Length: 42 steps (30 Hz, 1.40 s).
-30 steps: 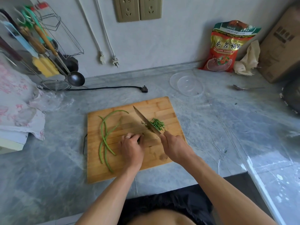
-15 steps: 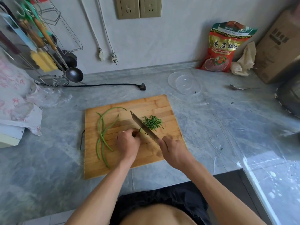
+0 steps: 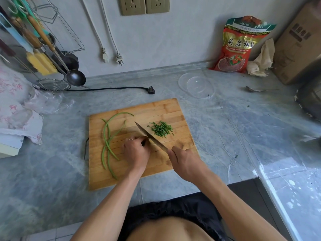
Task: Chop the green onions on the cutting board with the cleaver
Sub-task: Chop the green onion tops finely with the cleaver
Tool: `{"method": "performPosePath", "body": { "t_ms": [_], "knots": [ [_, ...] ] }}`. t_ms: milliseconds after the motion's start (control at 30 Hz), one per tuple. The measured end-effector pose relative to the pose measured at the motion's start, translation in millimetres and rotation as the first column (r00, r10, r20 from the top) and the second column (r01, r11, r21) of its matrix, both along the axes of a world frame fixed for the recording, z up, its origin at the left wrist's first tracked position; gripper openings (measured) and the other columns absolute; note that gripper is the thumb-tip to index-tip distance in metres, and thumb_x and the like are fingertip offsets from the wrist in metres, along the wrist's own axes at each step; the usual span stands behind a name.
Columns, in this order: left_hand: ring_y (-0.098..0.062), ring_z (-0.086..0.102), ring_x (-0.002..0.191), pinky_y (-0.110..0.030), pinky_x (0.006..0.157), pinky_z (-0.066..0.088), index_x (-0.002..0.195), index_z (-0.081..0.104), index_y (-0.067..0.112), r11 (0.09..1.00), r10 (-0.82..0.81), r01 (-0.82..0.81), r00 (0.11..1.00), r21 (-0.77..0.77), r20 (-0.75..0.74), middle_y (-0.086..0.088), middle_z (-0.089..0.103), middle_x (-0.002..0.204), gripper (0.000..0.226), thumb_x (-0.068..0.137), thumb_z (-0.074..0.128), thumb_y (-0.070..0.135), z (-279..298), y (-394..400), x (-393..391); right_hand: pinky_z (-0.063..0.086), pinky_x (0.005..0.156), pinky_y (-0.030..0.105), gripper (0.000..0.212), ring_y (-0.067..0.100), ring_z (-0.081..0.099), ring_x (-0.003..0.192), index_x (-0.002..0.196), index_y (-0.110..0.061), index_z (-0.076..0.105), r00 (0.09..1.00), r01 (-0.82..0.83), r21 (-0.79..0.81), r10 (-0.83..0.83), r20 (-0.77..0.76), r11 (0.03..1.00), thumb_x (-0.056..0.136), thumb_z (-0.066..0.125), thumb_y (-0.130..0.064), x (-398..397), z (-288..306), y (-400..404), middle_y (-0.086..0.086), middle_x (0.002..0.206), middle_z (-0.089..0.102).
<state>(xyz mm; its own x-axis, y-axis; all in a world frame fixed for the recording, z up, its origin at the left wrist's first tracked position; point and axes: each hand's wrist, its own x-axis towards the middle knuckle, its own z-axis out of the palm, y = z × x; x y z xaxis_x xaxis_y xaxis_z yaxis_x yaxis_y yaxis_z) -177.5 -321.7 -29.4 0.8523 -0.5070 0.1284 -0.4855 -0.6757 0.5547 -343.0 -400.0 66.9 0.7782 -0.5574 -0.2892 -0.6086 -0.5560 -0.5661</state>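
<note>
A wooden cutting board (image 3: pixel 166 108) lies on the grey marble counter. Long green onion stalks (image 3: pixel 108 138) curve across its left half. A small heap of chopped green onion (image 3: pixel 161 129) sits on its right half. My right hand (image 3: pixel 185 162) grips the cleaver (image 3: pixel 149 136) by the handle, its blade running diagonally up-left with the edge down on the board. My left hand (image 3: pixel 136 151), a ring on one finger, has its fingers curled against the blade's left side; what it holds down is hidden under the fingers.
A clear plastic lid (image 3: pixel 197 85) lies behind the board, a black plug and cable (image 3: pixel 151 90) to its left. A red food bag (image 3: pixel 238 46), a cloth, a cardboard box (image 3: pixel 298 42) and a spoon (image 3: pixel 257 89) sit at the back right. Utensils hang at the far left.
The cleaver has shifted left, away from the chopped heap, and my left hand's fingers have curled tighter against the blade. The heap now lies fully exposed to the right of the blade.
</note>
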Motion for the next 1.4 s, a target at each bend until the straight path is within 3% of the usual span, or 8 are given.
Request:
{"method": "performPosePath", "body": {
  "t_ms": [333,867,1033,1200,1400],
  "knots": [
    [-0.033,0.052,0.077,-0.037,0.071,0.036,0.086,0.078,0.026,0.997,0.058,-0.056,0.998,-0.045,0.038,-0.003,0.067,0.079,0.014,0.082,0.066,0.020,-2,0,-10,0.027,0.043,0.032,0.034,0.022,0.037,0.044,0.084,-0.016,0.037,0.998,-0.065,-0.096,0.064,-0.019,0.993,0.105,0.026,-0.041,-1,-4,8,0.003,0.057,0.043],
    [-0.031,0.052,0.076,-0.039,0.073,0.040,0.076,0.076,0.024,0.996,0.086,-0.087,0.996,-0.034,-0.028,-0.002,0.065,0.075,0.008,0.082,0.072,0.021,-4,-2,-10,0.026,0.043,0.031,0.033,0.027,0.041,0.046,0.087,-0.016,0.038,0.996,-0.087,-0.063,0.087,0.006,0.994,0.105,0.026,-0.042,23,-24,-1,0.005,0.059,0.046],
    [-0.035,0.053,0.077,-0.042,0.073,0.043,0.083,0.078,0.019,0.997,0.069,-0.069,0.998,-0.018,-0.008,-0.007,0.066,0.079,0.009,0.082,0.070,0.016,-5,-1,-9,0.026,0.041,0.031,0.034,0.022,0.039,0.044,0.086,-0.016,0.040,0.997,-0.073,-0.039,0.073,-0.004,0.997,0.104,0.027,-0.042,-2,-18,-1,0.005,0.059,0.049],
    [-0.033,0.053,0.076,-0.039,0.072,0.040,0.078,0.078,0.024,0.998,0.066,-0.066,0.997,0.000,-0.028,-0.005,0.064,0.075,0.012,0.081,0.067,0.019,1,-2,-8,0.024,0.044,0.031,0.035,0.023,0.041,0.048,0.090,-0.016,0.039,0.996,-0.080,-0.053,0.078,-0.032,0.995,0.104,0.023,-0.044,35,-22,-3,0.004,0.062,0.046],
    [-0.033,0.055,0.079,-0.040,0.073,0.042,0.079,0.079,0.024,0.998,0.057,-0.057,0.997,-0.009,-0.054,-0.004,0.067,0.080,0.010,0.082,0.070,0.020,4,-2,-10,0.034,0.052,0.034,0.040,0.027,0.046,0.054,0.094,-0.014,0.043,0.999,-0.032,-0.049,0.030,-0.028,0.998,0.104,0.021,-0.047,37,-20,-12,0.005,0.066,0.048]
  ]
}}
